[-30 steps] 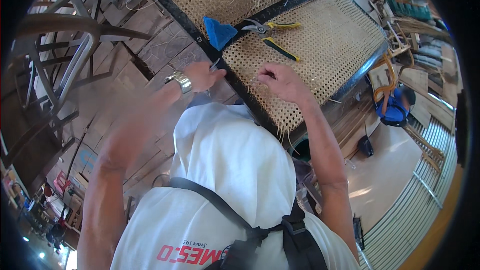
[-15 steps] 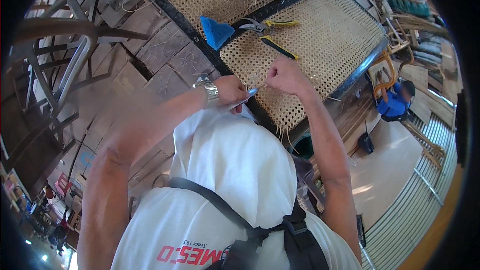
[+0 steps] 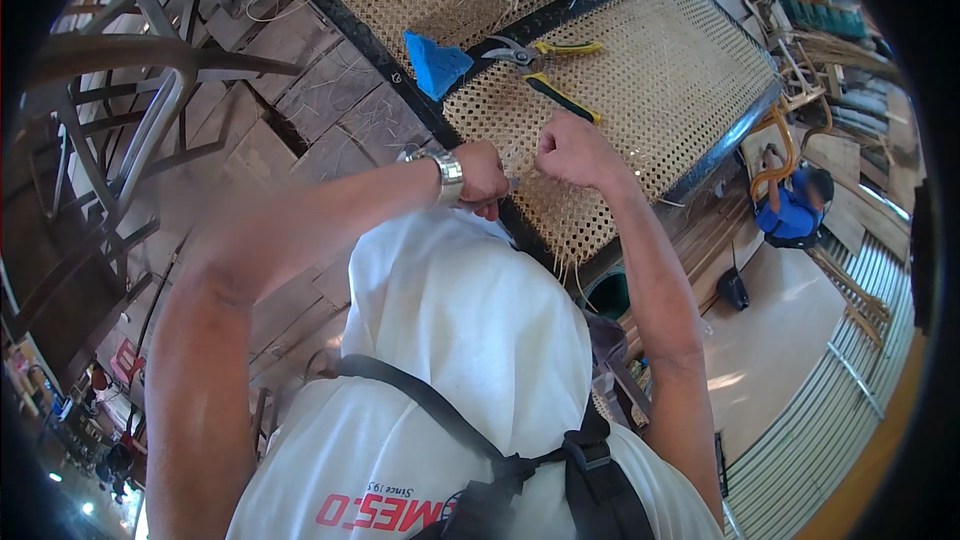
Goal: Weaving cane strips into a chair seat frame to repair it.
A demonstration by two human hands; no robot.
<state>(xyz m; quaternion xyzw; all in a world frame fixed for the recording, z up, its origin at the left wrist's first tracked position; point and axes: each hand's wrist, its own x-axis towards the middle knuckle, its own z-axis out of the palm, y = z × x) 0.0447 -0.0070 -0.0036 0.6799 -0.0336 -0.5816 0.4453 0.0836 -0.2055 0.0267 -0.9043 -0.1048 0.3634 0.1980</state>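
Head view: cane [image 3: 680,50] looks mostly woven, ends [image 3: 566,266] loose

Left grip [image 3: 482,178] clenched round small tool [image 3: 514,183], mostly hidden. Right grip [image 3: 578,152] clenched, contents can't tell. Cane beneath right grip; ends bodyward of it, seemingly untrimmed.

I look steeply down from the wearer's head through one wide fisheye, over the white shirt [image 3: 455,285]. The cane panel [image 3: 655,50] lies close below, near corner mid-view, far end cropped.
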